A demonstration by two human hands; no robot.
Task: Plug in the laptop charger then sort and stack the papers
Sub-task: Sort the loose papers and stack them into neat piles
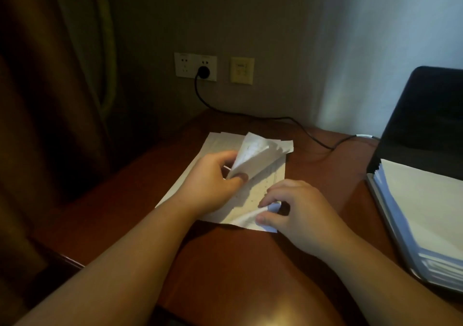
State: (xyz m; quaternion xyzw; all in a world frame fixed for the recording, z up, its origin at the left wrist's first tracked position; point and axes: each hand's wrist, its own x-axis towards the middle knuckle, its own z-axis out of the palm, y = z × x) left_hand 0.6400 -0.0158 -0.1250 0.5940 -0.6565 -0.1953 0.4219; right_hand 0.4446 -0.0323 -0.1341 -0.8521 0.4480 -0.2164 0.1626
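Sorting underway: left hand [213,183] pinches a lifted sheet [258,152], right hand [293,210] pinches the papers' [255,193] near corner; advise peeling singly, keeping the pile squared on the worktop [225,263]

Your charger plug [203,71], black and round, sits in the right-hand white wall socket [206,68]; its black cable [288,118] drops down the wall, runs across the desk and rises toward the laptop [423,115], with a white band near that end. Laptop is open, dark lid upright at the right edge. Loose papers [215,150] lie flat in a rough, uneven pile at desk centre, white, faint printed lines on the top sheet. One sheet [260,154] is curled up off the pile; near corner of another is lifted. A second, thick stack of papers [423,208] lies on the laptop's base, edges fanned.
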